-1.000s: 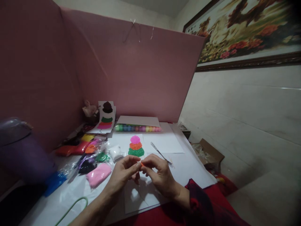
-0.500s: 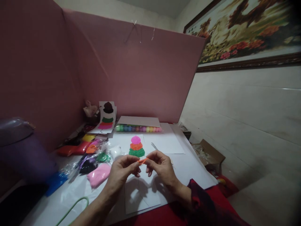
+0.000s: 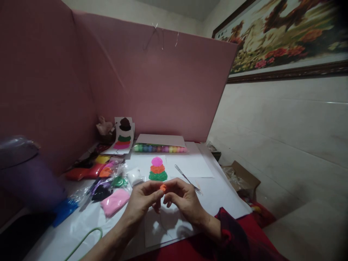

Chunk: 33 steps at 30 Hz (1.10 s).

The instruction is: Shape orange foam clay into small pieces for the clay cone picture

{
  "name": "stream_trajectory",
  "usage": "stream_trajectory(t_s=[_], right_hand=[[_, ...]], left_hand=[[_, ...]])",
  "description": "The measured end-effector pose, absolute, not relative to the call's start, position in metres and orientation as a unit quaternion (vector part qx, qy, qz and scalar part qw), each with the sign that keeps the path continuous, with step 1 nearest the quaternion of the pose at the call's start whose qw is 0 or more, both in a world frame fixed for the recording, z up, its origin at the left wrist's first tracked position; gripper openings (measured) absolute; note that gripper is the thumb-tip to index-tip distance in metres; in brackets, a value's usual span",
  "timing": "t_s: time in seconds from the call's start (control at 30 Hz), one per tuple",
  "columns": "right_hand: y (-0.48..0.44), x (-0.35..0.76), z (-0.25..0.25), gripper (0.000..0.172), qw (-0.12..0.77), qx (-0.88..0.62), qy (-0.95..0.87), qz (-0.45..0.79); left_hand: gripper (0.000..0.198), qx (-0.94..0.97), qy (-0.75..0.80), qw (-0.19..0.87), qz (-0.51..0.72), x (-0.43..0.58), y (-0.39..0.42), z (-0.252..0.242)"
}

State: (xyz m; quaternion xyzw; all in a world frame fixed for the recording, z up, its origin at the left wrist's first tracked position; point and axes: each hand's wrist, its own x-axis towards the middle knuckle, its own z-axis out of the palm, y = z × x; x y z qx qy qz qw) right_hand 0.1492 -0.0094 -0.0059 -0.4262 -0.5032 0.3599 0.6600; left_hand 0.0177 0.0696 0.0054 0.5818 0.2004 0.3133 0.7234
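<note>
A small lump of orange modelling clay (image 3: 163, 187) is between my fingertips, above the paper on the table. My left hand (image 3: 143, 197) pinches it between thumb and forefinger. From the other side my right hand (image 3: 186, 199) closes in, its forefinger against the lump and its thumb curled just below. Right behind the fingers lies a sheet with a stacked shape in pink, orange and green (image 3: 157, 169), its lower end hidden by my hands. A thin metal tool (image 3: 187, 179) rests on the paper to the right.
Bags of coloured clay (image 3: 115, 201) crowd the left side. A picture card (image 3: 123, 137) leans at the back beside a pack of coloured pieces (image 3: 160, 148). A purple container (image 3: 29, 177) stands far left, and a cardboard box (image 3: 241, 177) sits beyond the table's right edge.
The orange clay was stretched between both hands and is now a compact, folded lump. My hands have come together, and more of the metal tool shows.
</note>
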Motion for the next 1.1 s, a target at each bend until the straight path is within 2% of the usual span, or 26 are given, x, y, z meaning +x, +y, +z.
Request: stream_trajectory(t_s=[0.37,0.53,0.63,0.73,0.9,1.1], right_hand=[[-0.014,0.149,-0.002,0.003,0.617,-0.486,-0.552,0.280],[-0.017,0.151,0.000,0.012,0.575,-0.512,-0.609,0.190],[-0.019,0.151,0.003,0.007,0.560,-0.518,-0.624,0.170],[-0.018,0.149,0.004,0.007,0.571,-0.518,-0.597,0.221],[-0.010,0.150,0.002,0.020,0.655,-0.470,-0.474,0.354],[-0.003,0.155,0.003,0.026,0.682,-0.463,-0.420,0.380]], left_hand=[[0.027,0.573,0.212,0.741,0.279,0.018,0.065,0.009],[0.024,0.585,0.208,0.732,0.282,0.018,0.067,0.006],[0.024,0.579,0.208,0.741,0.269,0.018,0.067,0.007],[0.022,0.574,0.204,0.746,0.268,0.017,0.067,0.010],[0.014,0.576,0.222,0.715,0.329,0.018,0.067,0.012],[0.018,0.555,0.227,0.712,0.366,0.016,0.070,0.011]])
